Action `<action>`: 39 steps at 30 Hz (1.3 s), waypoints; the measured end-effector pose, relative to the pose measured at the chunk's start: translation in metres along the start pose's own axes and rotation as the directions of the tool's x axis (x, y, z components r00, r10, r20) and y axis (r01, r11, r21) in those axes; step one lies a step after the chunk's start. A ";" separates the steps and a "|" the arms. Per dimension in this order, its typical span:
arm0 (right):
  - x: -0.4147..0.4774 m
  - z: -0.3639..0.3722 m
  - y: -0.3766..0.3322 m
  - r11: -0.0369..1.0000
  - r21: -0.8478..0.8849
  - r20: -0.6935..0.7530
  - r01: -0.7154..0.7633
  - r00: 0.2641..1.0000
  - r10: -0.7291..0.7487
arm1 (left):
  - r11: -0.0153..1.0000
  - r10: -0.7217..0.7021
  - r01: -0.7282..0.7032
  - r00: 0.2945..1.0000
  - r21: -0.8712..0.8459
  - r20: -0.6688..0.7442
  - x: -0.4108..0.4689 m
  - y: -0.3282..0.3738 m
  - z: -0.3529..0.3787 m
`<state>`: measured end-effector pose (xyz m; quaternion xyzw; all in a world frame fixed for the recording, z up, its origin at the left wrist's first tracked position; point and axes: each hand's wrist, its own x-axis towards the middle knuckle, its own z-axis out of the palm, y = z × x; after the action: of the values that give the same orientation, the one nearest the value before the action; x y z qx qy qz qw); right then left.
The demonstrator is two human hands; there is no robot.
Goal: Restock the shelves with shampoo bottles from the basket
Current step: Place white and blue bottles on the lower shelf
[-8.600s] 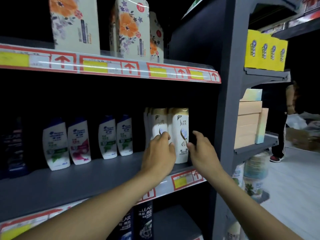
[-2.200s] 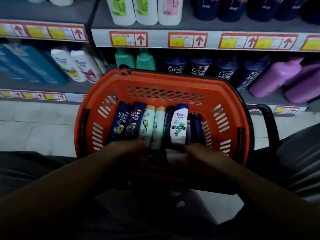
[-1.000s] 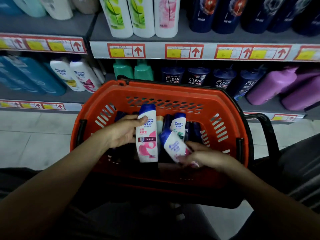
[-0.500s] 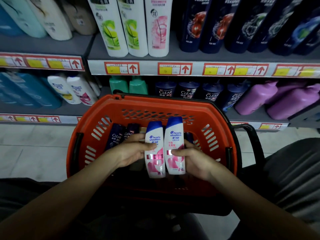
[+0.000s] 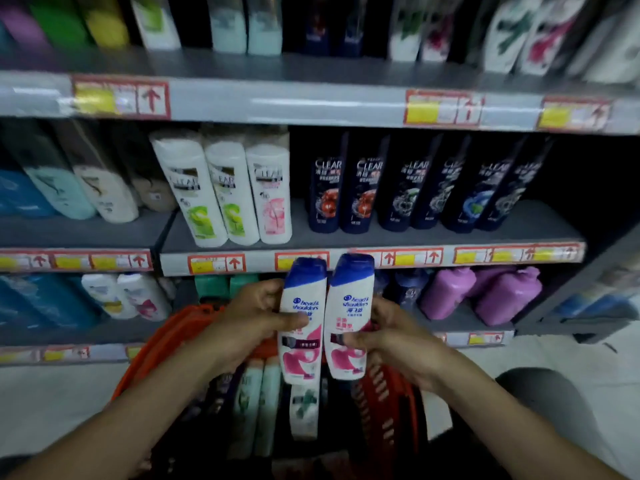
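Hands hold two white, blue-capped shampoo bottles upright, side by side and touching, above the orange basket (image 5: 166, 344). Left hand (image 5: 256, 327) grips the left bottle (image 5: 303, 306), thumb across its label; right hand (image 5: 391, 341) grips the right bottle (image 5: 349, 306) likewise. Both caps overlap the middle shelf's price strip (image 5: 346, 259).

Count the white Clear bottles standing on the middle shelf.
3: white Clear bottles side by side on the middle shelf, green-labelled, green-labelled, pink-labelled. More may stand hidden behind.

Two upright pink-labelled shampoo bottles (image 5: 301, 320), seemingly touching
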<state>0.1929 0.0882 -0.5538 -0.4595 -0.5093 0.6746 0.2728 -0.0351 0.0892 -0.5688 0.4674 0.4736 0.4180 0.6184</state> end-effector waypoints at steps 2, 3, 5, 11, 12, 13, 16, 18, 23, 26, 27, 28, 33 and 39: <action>-0.005 -0.009 -0.033 0.995 -0.015 -0.020 0.098 0.995 -0.099 | 0.995 0.093 -0.093 0.996 0.030 -0.007 0.007 0.040 0.008; -0.008 -0.014 -0.050 0.989 -0.026 -0.028 0.148 0.988 -0.149 | 0.990 0.137 -0.137 0.991 0.046 0.000 0.011 0.060 0.013; -0.013 -0.023 -0.084 0.968 -0.074 -0.055 0.241 0.968 -0.245 | 0.975 0.210 -0.211 0.978 0.073 0.018 0.018 0.101 0.023; -0.019 -0.059 -0.183 0.853 -0.192 -0.114 0.486 0.852 -0.511 | 0.899 0.412 -0.419 0.908 0.127 0.076 0.049 0.222 0.058; -0.018 -0.067 -0.198 0.830 -0.211 -0.137 0.516 0.825 -0.548 | 0.887 0.436 -0.443 0.896 0.133 0.080 0.057 0.239 0.064; -0.017 -0.075 -0.213 0.809 -0.229 -0.166 0.541 0.798 -0.580 | 0.875 0.457 -0.464 0.886 0.139 0.081 0.065 0.255 0.070; -0.009 -0.101 -0.254 0.761 -0.262 -0.253 0.593 0.719 -0.648 | 0.846 0.506 -0.513 0.858 0.144 0.083 0.094 0.295 0.088; 0.001 -0.118 -0.277 0.737 -0.289 -0.299 0.611 0.674 -0.676 | 0.835 0.523 -0.529 0.848 0.151 0.081 0.116 0.315 0.098; 0.036 -0.152 -0.310 0.723 -0.315 -0.383 0.615 0.615 -0.690 | 0.815 0.557 -0.557 0.829 0.160 0.049 0.172 0.337 0.121; 0.056 -0.166 -0.304 0.757 -0.353 -0.416 0.550 0.632 -0.654 | 0.820 0.544 -0.532 0.839 0.214 0.003 0.196 0.324 0.128; 0.061 -0.171 -0.300 0.766 -0.348 -0.418 0.541 0.642 -0.643 | 0.822 0.540 -0.522 0.841 0.228 -0.022 0.202 0.318 0.128; 0.064 -0.175 -0.297 0.770 -0.343 -0.415 0.538 0.648 -0.638 | 0.824 0.540 -0.516 0.840 0.235 -0.050 0.206 0.314 0.126; 0.070 -0.193 -0.290 0.734 -0.496 -0.382 0.464 0.643 -0.664 | 0.810 0.520 -0.453 0.848 0.371 -0.100 0.217 0.299 0.120; 0.087 -0.194 -0.294 0.725 -0.644 -0.498 0.243 0.587 -0.639 | 0.795 0.515 -0.371 0.831 0.480 -0.210 0.234 0.295 0.119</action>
<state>0.3007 0.3431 -0.3189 -0.5828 -0.6290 0.1966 0.4754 0.1062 0.3549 -0.3135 0.6111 0.5238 0.5133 0.2978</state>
